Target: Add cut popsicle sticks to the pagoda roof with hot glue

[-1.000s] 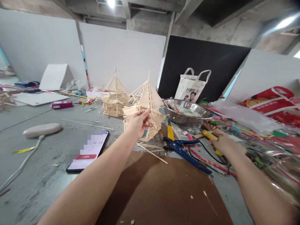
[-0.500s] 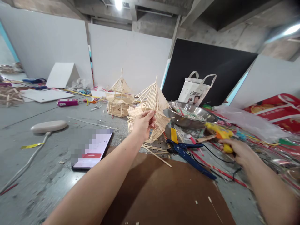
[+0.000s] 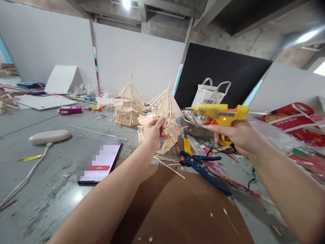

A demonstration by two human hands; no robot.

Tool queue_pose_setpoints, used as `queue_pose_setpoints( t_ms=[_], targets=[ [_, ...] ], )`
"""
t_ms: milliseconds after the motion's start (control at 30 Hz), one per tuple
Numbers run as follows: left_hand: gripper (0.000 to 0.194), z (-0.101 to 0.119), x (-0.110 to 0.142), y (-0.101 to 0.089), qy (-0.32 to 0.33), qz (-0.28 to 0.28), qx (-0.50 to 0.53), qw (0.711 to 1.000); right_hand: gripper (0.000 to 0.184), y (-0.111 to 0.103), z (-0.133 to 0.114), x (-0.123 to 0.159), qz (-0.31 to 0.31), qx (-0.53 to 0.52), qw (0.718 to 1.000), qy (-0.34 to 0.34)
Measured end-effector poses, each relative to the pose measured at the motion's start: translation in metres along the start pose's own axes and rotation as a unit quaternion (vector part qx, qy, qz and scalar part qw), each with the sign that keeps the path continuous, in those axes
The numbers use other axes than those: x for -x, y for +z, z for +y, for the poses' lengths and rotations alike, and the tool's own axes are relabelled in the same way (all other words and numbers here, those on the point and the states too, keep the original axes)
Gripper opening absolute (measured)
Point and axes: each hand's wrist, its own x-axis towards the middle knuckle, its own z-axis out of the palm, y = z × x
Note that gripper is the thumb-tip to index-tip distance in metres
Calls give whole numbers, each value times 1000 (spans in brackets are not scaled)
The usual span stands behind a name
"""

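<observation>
Just right of centre stands a model pavilion (image 3: 169,105) of thin pale wooden sticks, with a pointed roof over a wider lower tier. My left hand (image 3: 154,130) is closed on it below the upper roof, thumb and fingers pinched together; the exact spot gripped is hidden. A yellow hot glue gun (image 3: 218,112) with a lit orange light is in my right hand (image 3: 235,134), fingers wrapped round its handle. Its nozzle points left toward the roof, apart from it. Loose sticks (image 3: 172,168) lie in front of the model.
Blue-handled pliers (image 3: 203,169) lie on a brown board (image 3: 177,206). A phone (image 3: 101,162) rests to the left. Behind stand a second stick pavilion (image 3: 129,110), a steel bowl (image 3: 196,130) and a white bag (image 3: 207,93). Plastic wrappings (image 3: 274,135) clutter the right side.
My right hand has lifted the glue gun from the clutter on the right and brought it up and left toward the model. My left hand has stayed at the model.
</observation>
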Motion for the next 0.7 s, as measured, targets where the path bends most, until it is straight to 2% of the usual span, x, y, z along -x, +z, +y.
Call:
queue_pose_setpoints(
  t_ms=[100,233,467,700],
  targets=[
    [14,0,-1,-1,10,1,-6,1000,15,13,-4,-4,-23,27,999,19],
    [16,1,-1,-2,16,-1,-22,1000,21,23,3,-11,-42,78,996,30],
    [18,2,0,-1,22,5,-30,999,27,32,9,-20,-4,195,981,2],
    [17,3,-1,-2,24,3,-32,999,30,35,9,-24,8,232,972,-16]
  ],
)
